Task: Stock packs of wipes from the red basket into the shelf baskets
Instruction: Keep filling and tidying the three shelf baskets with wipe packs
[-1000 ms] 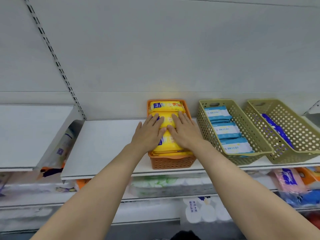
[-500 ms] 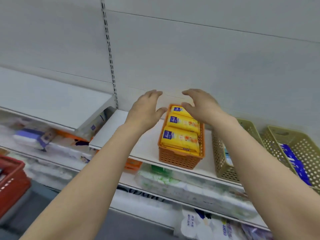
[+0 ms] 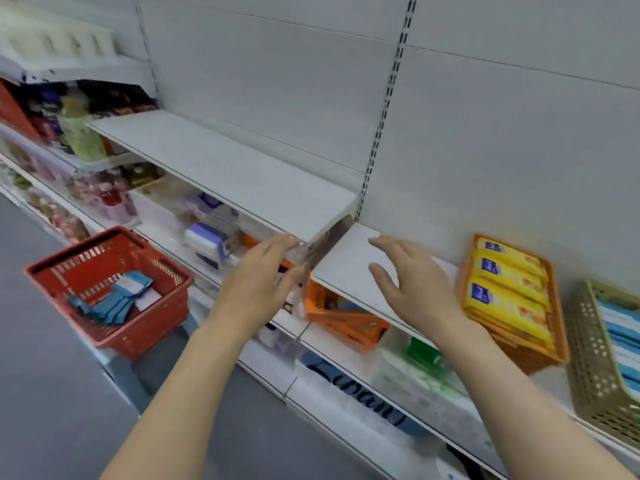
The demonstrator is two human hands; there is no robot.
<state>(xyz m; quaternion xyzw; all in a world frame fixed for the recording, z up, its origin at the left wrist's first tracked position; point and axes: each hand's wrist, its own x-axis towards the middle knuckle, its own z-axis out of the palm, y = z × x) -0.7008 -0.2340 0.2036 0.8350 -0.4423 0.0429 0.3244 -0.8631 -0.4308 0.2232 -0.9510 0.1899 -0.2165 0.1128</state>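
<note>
Over at 9 o'clock sits the red basket (image 3: 107, 292) with blue packs (image 3: 116, 301). Both hands, left hand (image 3: 258, 285) and right hand (image 3: 412, 289), hover with fingers loosely spread, holding nothing. Orange basket (image 3: 512, 299) of yellow packs (image 3: 507, 292) at 3 o'clock.

Empty hands raised, left hand (image 3: 258, 285), right hand (image 3: 415, 285), red basket (image 3: 138, 327)

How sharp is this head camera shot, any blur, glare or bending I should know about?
Head view: motion blur smears the far-left shelf goods and softens both the left hand and right hand; the red basket and yellow packs stay readable. Wide-angle distortion tilts and bows the shelf edges. Lighting is flat and even, with no strong glare or hard shadows.
</note>
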